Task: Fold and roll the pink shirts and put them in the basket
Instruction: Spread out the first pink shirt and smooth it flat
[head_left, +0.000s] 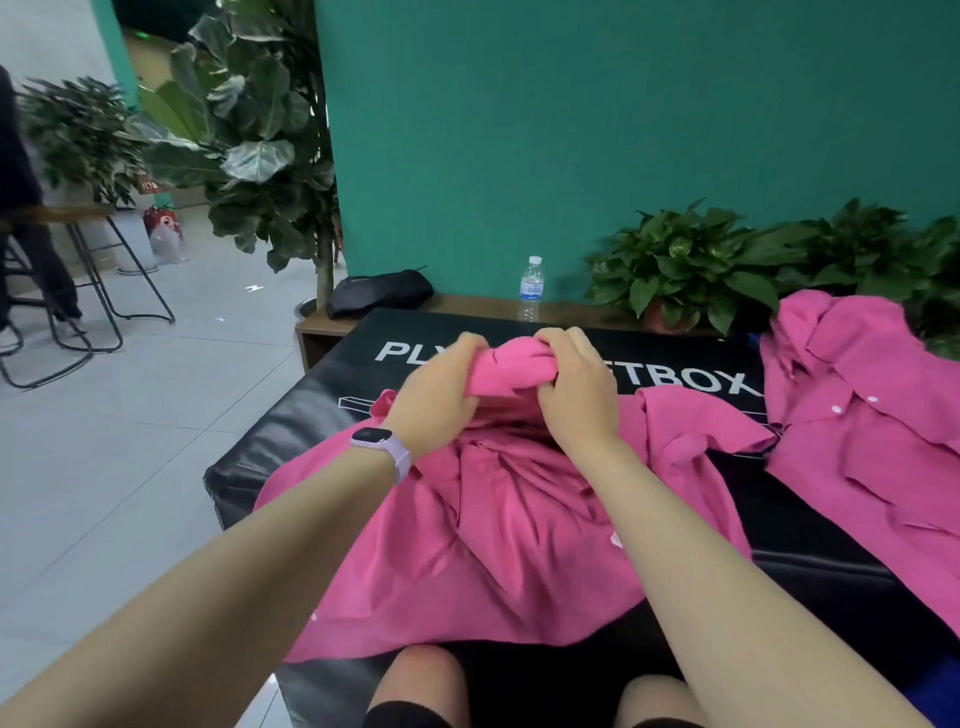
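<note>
In the middle of the frame both hands hold one bunched end of a pink shirt (519, 519). The left hand (441, 389) has its fingers curled around the left side of the bunch, and the right hand (576, 389) has its fingers clamped on the right side, thumb toward the cloth. The rest of this shirt hangs down from the hands and lies spread over the black padded bench (244, 467), reaching the lower middle of the frame. A second pink shirt (862, 431) lies open at the right side, its buttons visible. A light purple watch (382, 447) sits on the left wrist. Behind the bench, near the green wall, stand a water bottle (531, 288), a black bag (379, 291) and potted plants (691, 270)
</note>
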